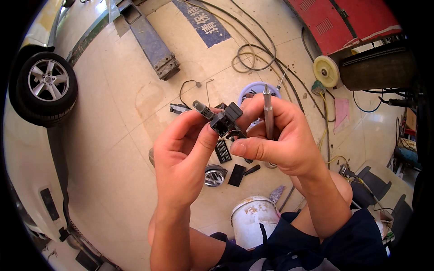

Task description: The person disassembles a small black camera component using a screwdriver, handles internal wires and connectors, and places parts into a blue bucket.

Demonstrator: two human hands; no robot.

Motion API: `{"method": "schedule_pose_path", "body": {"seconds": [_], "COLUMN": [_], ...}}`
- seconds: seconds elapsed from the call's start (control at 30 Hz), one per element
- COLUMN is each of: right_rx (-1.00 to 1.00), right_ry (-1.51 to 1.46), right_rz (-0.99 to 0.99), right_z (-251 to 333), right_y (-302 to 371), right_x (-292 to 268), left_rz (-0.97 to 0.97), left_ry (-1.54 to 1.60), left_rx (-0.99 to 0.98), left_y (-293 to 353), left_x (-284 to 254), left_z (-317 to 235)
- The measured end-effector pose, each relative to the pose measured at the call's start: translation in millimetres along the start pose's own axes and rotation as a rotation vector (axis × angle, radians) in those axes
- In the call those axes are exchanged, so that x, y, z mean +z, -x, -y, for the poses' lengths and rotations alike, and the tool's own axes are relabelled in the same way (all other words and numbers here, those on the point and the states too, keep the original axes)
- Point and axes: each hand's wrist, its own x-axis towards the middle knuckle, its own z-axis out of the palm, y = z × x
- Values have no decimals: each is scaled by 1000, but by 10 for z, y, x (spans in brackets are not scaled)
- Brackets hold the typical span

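Note:
Between the thumb and fingers of my left hand (183, 151) is a small black plastic part (223, 123) with a socket-like opening. A grey ribbed cylinder (203, 109) sticks out of its upper left. My right hand (291, 140) is closed round a slim silver screwdriver (268, 115), which stands nearly upright with its tip up. The right fingertips also reach the right side of the black part; whether they grip it is hard to see. Beyond the hands, a lavender bowl (257, 86) holding dark pieces is partly covered by my right hand.
On the tiled floor below lie a screwdriver bit set (223, 151), a round chrome emblem (214, 176), a black box (236, 175) and a black-handled tool (252, 170). A white bucket (244, 226) stands near my legs. A car wheel (47, 86) is left; hoses (260, 45) cross the far floor.

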Motion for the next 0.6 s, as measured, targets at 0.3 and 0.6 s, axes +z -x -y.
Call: {"method": "schedule_pose_path", "body": {"seconds": [0.3, 0.6], "right_rx": [37, 22], "right_ry": [70, 59], "right_rz": [39, 61], "right_z": [-12, -35], "right_y": [7, 4], "right_x": [-30, -37], "left_rz": [81, 105], "left_ry": [41, 128], "left_rx": [31, 3], "left_y": [-36, -34], "left_x": [-34, -79], "left_z": [37, 75]}}
